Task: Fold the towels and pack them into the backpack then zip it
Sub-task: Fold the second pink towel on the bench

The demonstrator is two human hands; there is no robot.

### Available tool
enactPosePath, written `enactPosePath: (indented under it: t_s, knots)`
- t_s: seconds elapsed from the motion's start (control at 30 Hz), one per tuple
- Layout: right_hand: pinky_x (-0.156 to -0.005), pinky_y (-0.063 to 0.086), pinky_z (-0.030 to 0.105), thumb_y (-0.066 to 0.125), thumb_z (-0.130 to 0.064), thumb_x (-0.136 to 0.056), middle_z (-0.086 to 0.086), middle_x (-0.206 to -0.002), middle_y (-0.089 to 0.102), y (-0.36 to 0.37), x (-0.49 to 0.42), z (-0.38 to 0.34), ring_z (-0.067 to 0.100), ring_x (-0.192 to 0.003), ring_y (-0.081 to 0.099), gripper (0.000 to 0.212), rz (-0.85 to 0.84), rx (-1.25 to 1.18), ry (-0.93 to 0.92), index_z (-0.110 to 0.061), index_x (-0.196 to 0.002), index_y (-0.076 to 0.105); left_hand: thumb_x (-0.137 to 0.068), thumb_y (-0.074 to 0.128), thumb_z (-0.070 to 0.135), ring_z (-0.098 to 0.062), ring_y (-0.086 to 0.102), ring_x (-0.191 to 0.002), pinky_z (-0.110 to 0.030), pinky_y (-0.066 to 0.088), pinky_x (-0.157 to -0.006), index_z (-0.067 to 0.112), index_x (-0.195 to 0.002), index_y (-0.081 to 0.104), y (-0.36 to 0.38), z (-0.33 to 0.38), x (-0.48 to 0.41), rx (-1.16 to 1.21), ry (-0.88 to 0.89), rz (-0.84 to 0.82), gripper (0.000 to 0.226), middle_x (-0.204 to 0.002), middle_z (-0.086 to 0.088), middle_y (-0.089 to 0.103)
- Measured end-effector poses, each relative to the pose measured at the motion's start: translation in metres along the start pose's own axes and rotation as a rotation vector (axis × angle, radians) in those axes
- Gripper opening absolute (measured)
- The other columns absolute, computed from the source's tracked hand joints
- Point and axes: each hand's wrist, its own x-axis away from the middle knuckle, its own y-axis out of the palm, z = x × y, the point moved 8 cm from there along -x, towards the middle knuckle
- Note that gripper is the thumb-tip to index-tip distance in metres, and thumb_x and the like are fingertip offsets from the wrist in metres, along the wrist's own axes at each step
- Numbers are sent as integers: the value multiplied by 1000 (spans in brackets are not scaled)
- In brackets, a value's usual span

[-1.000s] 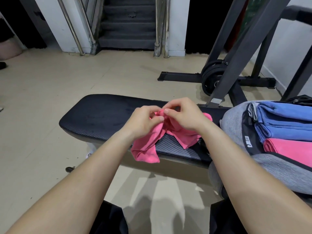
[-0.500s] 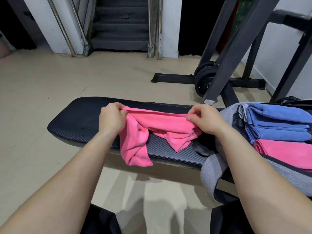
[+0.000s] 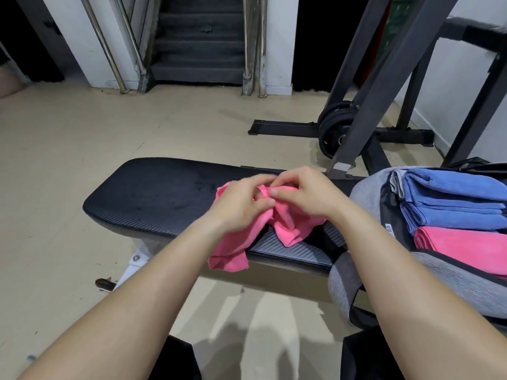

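Hands first: the left hand and the right hand are close together, knuckles nearly touching. Each pinches the bunched top of a crumpled pink microfibre towel between thumb and curled fingers. Below the left hand, one end of the cloth droops over the near edge of the long black padded bench. Below the right hand, another lobe lies on the pad. The bench runs out well past the left hand.

Just right of the right hand sits an open grey fabric backpack at the bench's end, one strap hanging down under that forearm. Inside it, further right, folded blue towels are stacked, and a folded pink towel is tucked against them on the near side.

Beyond the hands, across the beige floor, a dark steel rack frame stands with black weight plates at its foot. Further off is a dark staircase.
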Motion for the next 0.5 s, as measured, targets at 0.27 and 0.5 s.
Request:
enactPosePath:
  t_s: [0.27, 0.5]
  knots:
    - [-64, 48, 23, 79, -19, -85, -8, -74, 66, -20, 9, 23, 5, -64, 57, 8, 160, -132, 121, -20, -87, 72, -92, 69, 26, -8, 65, -84, -24, 46, -71, 29, -90, 73, -28, -26, -3, -18, -151, 166, 6, -82, 9, 73]
    - [-68, 51, 30, 78, -20, -86, -8, -62, 66, -31, 11, 52, 5, -59, 58, 6, 373, -369, 264, -21, -83, 74, -88, 75, 31, -4, 60, -71, -23, 41, -62, 24, -95, 57, -35, -31, 3, 98, -278, 231, 20, -70, 8, 66]
